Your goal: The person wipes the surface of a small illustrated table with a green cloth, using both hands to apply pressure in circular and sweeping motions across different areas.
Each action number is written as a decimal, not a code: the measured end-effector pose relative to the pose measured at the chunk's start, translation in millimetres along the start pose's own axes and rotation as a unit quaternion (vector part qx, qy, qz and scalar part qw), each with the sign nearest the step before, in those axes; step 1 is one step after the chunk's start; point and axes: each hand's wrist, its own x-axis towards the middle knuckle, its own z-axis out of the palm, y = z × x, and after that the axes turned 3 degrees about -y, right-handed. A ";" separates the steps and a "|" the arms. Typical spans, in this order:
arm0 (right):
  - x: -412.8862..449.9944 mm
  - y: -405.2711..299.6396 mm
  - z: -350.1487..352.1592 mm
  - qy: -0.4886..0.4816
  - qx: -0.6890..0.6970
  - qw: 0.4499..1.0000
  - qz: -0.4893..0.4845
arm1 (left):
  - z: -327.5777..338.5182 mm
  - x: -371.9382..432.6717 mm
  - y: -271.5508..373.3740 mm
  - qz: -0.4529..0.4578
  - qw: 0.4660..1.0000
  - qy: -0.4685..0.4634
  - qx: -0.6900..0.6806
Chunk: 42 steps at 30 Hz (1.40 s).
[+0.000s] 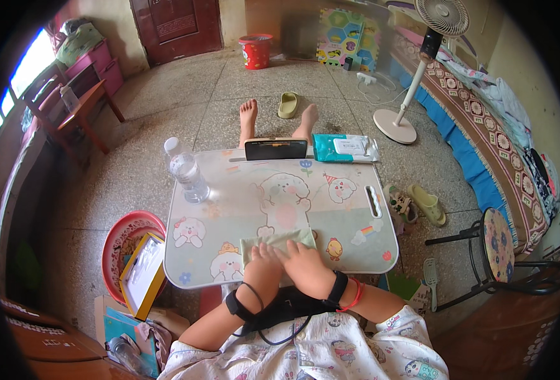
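Note:
A pale green folded cloth [280, 238] lies flat near the front edge of a small lap table [227, 209] printed with cartoon dogs. Both hands rest on it side by side: my left hand [263, 266] on its left part, my right hand [303, 266] on its right part, fingertips pointing away from me and nearly touching. The palms face down, and neither hand shows a grasp. At the table's back left stands a clear plastic bottle [189, 178] with a white cap. A phone [276, 149] leans upright in the back slot, with a teal and white wipes pack [346, 148] right of it.
A red basket [110, 247] holding a yellow-edged box [142, 275] stands left of the table. On the right are a round-seated stool [497, 244], green slippers [427, 205] and a bed [479, 114]. A standing fan [395, 126] is farther back; bare feet show beyond the table.

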 end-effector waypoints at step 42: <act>138.2 60.8 1.0 -0.091 0.069 0.987 0.112 | -28.6 117.0 -95.8 -0.129 0.973 -0.009 -0.189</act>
